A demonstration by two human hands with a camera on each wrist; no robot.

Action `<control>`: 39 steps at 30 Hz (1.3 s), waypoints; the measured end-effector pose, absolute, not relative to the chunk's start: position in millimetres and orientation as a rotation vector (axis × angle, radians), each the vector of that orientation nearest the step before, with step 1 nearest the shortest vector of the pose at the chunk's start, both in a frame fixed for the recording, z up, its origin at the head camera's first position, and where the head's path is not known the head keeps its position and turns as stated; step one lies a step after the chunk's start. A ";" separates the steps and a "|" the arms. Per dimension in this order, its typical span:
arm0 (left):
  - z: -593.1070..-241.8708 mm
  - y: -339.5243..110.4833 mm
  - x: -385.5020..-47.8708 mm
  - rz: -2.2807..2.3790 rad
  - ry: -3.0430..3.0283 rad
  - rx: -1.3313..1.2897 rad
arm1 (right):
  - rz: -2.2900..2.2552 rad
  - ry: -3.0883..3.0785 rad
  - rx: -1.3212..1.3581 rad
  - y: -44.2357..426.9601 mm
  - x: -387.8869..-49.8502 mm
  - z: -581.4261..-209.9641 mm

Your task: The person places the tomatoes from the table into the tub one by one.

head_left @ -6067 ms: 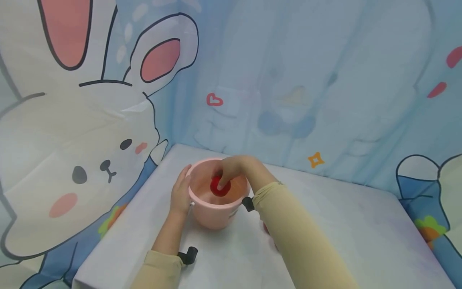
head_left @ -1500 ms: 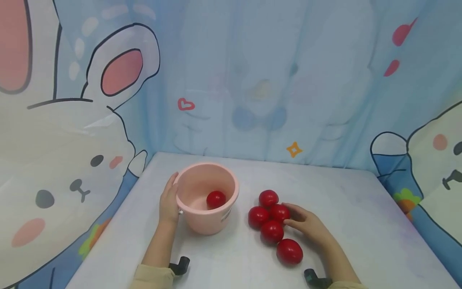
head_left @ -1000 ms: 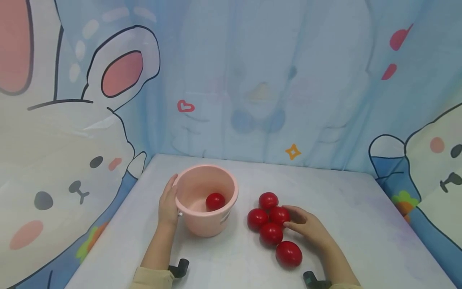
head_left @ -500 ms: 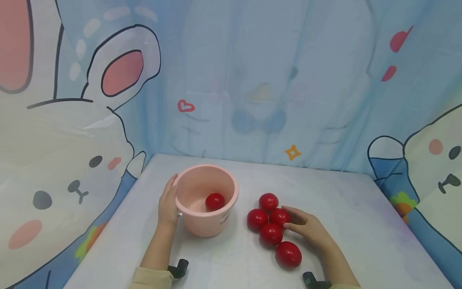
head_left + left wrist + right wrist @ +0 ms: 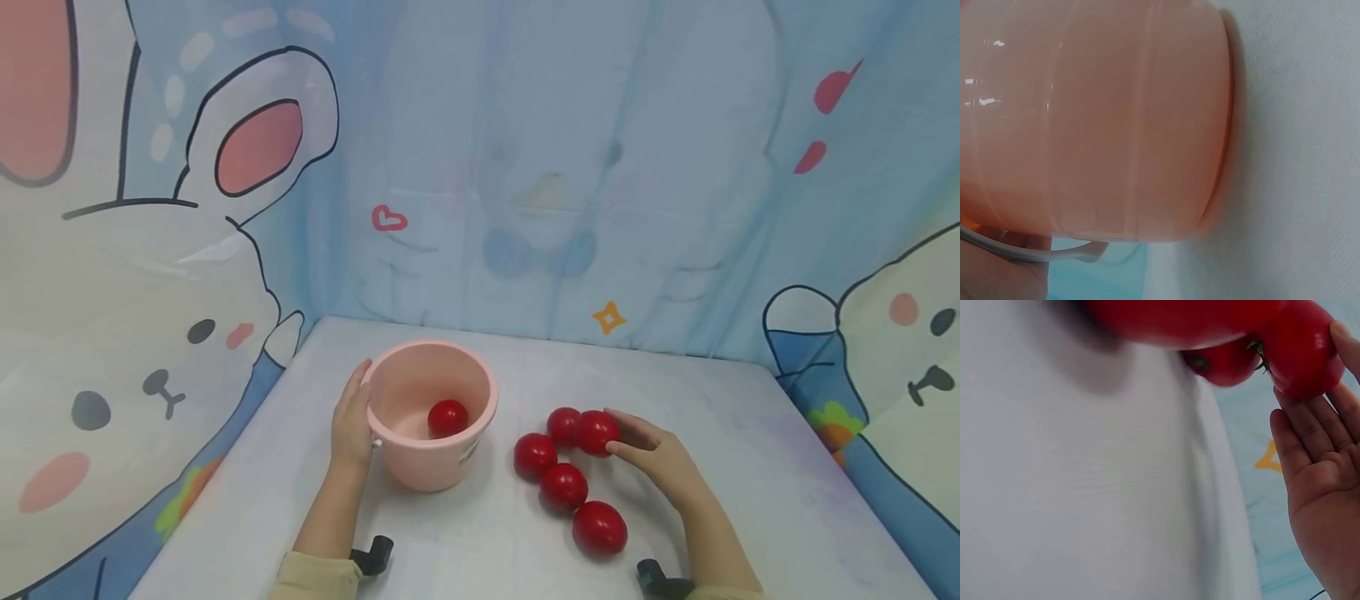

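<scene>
In the head view, my right hand (image 5: pixel 660 462) pinches a red tomato (image 5: pixel 597 434) between thumb and fingers; a green stem shows on this tomato (image 5: pixel 1304 350) in the right wrist view. Several other tomatoes lie close by on the table, among them a far one (image 5: pixel 562 427), a left one (image 5: pixel 535 457) and the nearest one (image 5: pixel 599 529). My left hand (image 5: pixel 351 425) rests against the left side of a pink bucket (image 5: pixel 427 467), its fingers extended up toward the rim. One tomato (image 5: pixel 448 418) sits inside the bucket. The left wrist view shows the bucket's wall and grey handle (image 5: pixel 1035 253).
A white-covered table (image 5: pixel 697 400) bears everything. Behind it hangs a blue curtain (image 5: pixel 675 208) printed with cartoon animals. A large rabbit print (image 5: pixel 150 292) fills the left side. Black wrist mounts (image 5: pixel 372 556) are on both arms.
Six seconds ago the right hand held a tomato inside the bucket. In the last half second it has taken a tomato from the group and shifted it right and away. The left hand stays put.
</scene>
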State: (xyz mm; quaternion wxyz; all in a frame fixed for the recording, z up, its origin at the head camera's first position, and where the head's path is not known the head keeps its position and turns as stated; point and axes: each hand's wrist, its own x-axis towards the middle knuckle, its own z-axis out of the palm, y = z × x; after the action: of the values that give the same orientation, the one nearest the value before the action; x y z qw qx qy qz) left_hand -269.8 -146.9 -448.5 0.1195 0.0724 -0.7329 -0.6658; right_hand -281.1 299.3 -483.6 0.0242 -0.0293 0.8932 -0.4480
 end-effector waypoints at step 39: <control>-450.6 -148.3 -270.9 -1.946 -2.149 0.193 | -1.458 2.799 -0.362 271.1 -314.0 -373.7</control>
State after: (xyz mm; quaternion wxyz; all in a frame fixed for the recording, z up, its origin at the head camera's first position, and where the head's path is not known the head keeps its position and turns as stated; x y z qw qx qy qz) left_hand -270.9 -148.3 -450.6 0.1175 0.0661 -0.7345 -0.6651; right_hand -314.0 271.1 -373.7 -0.0174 -0.1140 0.8810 -0.4588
